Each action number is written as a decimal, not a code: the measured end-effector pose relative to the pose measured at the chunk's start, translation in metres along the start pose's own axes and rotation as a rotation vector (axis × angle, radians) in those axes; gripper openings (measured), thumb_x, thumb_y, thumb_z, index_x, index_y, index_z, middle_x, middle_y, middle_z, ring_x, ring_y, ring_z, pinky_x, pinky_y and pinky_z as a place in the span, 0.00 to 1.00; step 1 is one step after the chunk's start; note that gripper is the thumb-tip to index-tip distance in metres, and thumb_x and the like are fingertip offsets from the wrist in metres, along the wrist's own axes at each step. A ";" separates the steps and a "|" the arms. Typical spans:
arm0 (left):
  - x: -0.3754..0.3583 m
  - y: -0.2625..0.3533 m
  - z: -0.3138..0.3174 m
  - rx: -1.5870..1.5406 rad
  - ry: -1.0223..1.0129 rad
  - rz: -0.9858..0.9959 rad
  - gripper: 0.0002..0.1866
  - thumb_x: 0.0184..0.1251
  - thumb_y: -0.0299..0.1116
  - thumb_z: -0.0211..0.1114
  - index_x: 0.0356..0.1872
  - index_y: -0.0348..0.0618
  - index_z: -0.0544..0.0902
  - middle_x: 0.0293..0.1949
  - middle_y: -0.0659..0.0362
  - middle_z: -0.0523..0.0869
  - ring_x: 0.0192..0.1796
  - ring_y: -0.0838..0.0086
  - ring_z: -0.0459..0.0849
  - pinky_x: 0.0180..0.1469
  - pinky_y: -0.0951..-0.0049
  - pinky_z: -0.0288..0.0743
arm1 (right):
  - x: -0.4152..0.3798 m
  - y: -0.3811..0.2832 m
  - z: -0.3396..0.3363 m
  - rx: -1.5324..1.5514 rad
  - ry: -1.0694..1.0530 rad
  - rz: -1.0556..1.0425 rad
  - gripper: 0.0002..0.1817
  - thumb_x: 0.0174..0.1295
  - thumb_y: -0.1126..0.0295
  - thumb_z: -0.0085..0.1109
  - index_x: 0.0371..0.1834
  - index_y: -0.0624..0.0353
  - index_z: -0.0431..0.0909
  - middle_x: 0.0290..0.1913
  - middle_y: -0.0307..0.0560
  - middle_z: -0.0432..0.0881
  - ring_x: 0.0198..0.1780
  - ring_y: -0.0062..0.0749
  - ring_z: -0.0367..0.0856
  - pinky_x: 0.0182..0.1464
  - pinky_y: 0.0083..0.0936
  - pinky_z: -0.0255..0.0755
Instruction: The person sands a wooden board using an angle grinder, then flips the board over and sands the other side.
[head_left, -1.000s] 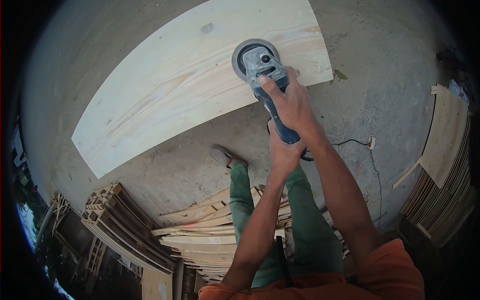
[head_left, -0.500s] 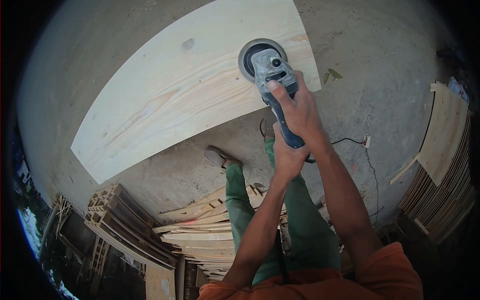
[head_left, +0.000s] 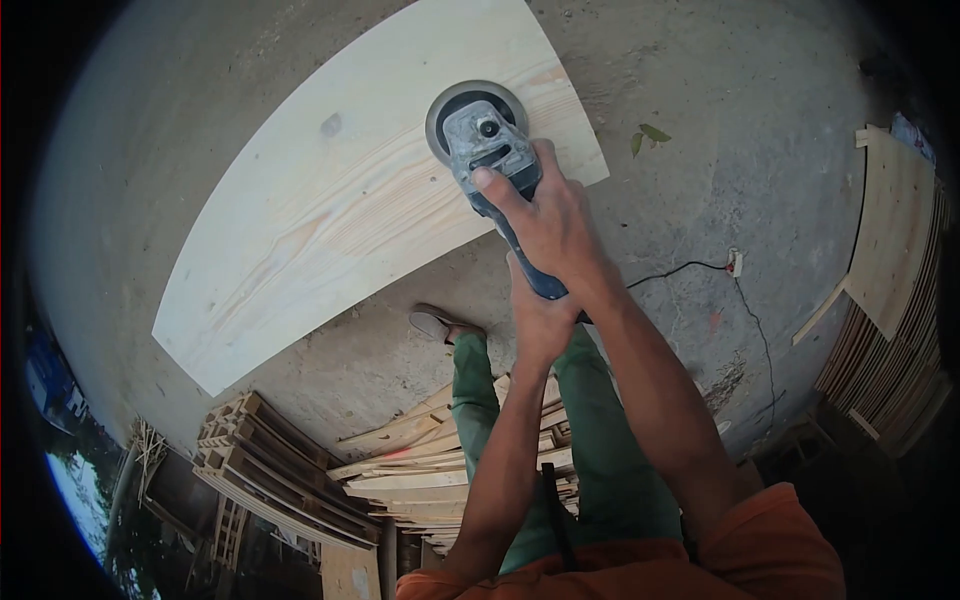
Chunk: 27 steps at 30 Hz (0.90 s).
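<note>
An angle grinder (head_left: 480, 130) with a round sanding disc (head_left: 436, 128) rests on the face of a large, pale wooden board (head_left: 320, 210). The board has one curved long edge and visible grain, with a few small knots. My right hand (head_left: 562, 225) is closed around the grinder's body behind its metal head, thumb along the top. Lower down, my left hand (head_left: 540, 325) wraps the rear end of the dark blue handle. The fingers of both hands are partly hidden by the tool and wrists.
A black cord (head_left: 680, 267) runs to a white socket (head_left: 736, 263) on the concrete floor (head_left: 690, 190). Stacked curved wood (head_left: 265, 455) and loose strips (head_left: 410, 470) lie near my legs. More stacked boards (head_left: 890, 240) stand at right, and leaves (head_left: 652, 134) lie beyond the board.
The grinder and both hands have shifted left across the board, away from its right end. The camera view has turned slightly, and my grip looks the same.
</note>
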<state>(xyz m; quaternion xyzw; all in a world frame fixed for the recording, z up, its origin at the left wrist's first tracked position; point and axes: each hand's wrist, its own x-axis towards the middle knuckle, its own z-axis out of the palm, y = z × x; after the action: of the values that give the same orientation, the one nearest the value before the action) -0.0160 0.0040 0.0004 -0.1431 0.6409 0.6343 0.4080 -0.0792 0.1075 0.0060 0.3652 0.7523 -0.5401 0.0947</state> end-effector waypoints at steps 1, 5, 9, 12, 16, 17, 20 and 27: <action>0.002 0.002 -0.003 0.016 -0.005 -0.003 0.37 0.52 0.36 0.81 0.59 0.39 0.68 0.48 0.51 0.83 0.50 0.71 0.83 0.53 0.67 0.78 | 0.002 -0.007 -0.006 0.023 -0.016 0.047 0.49 0.62 0.28 0.57 0.62 0.69 0.68 0.41 0.72 0.84 0.45 0.65 0.88 0.49 0.48 0.82; 0.008 0.017 0.017 0.182 -0.040 -0.006 0.38 0.52 0.38 0.81 0.60 0.37 0.69 0.48 0.55 0.82 0.46 0.72 0.83 0.49 0.68 0.79 | 0.010 0.008 -0.027 0.159 0.135 0.065 0.50 0.61 0.28 0.57 0.63 0.70 0.70 0.49 0.72 0.83 0.52 0.63 0.86 0.56 0.47 0.79; 0.013 0.031 0.042 0.150 -0.117 -0.105 0.35 0.51 0.39 0.81 0.55 0.38 0.69 0.45 0.53 0.83 0.46 0.71 0.83 0.50 0.67 0.79 | 0.017 0.015 -0.054 0.138 0.228 0.114 0.50 0.61 0.27 0.56 0.62 0.69 0.73 0.51 0.70 0.83 0.55 0.61 0.84 0.60 0.47 0.75; 0.013 0.030 0.053 0.144 -0.100 -0.092 0.35 0.51 0.39 0.81 0.55 0.38 0.69 0.45 0.53 0.83 0.46 0.71 0.83 0.50 0.67 0.79 | 0.019 0.026 -0.062 0.129 0.235 0.070 0.50 0.61 0.27 0.56 0.63 0.70 0.72 0.51 0.70 0.83 0.55 0.61 0.84 0.60 0.46 0.75; 0.014 0.031 0.054 0.197 -0.104 -0.103 0.35 0.51 0.39 0.81 0.55 0.38 0.69 0.46 0.53 0.83 0.47 0.71 0.83 0.51 0.67 0.79 | 0.021 0.029 -0.064 0.172 0.223 0.090 0.51 0.60 0.27 0.56 0.63 0.70 0.73 0.51 0.70 0.83 0.54 0.60 0.84 0.59 0.45 0.75; 0.014 0.031 0.053 0.198 -0.119 -0.096 0.35 0.51 0.39 0.81 0.55 0.38 0.69 0.46 0.53 0.83 0.47 0.71 0.83 0.51 0.67 0.78 | 0.022 0.029 -0.064 0.129 0.241 0.091 0.51 0.60 0.27 0.57 0.63 0.70 0.73 0.51 0.69 0.83 0.55 0.60 0.84 0.59 0.45 0.75; 0.021 0.037 0.054 0.192 -0.120 -0.087 0.35 0.51 0.39 0.81 0.55 0.38 0.70 0.47 0.53 0.83 0.47 0.71 0.83 0.51 0.67 0.78 | 0.029 0.020 -0.067 0.142 0.227 0.086 0.53 0.59 0.25 0.56 0.64 0.70 0.73 0.51 0.70 0.83 0.56 0.60 0.84 0.59 0.46 0.75; 0.041 0.056 0.044 0.162 -0.073 -0.031 0.35 0.51 0.40 0.80 0.56 0.37 0.71 0.46 0.54 0.83 0.47 0.72 0.82 0.52 0.68 0.78 | 0.056 0.005 -0.053 0.061 0.227 0.010 0.54 0.57 0.24 0.56 0.63 0.71 0.73 0.54 0.70 0.82 0.56 0.60 0.83 0.61 0.47 0.74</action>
<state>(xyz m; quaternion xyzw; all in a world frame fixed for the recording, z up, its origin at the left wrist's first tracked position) -0.0655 0.0670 0.0165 -0.0961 0.6723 0.5790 0.4511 -0.1026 0.1800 -0.0071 0.4305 0.7396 -0.5173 0.0003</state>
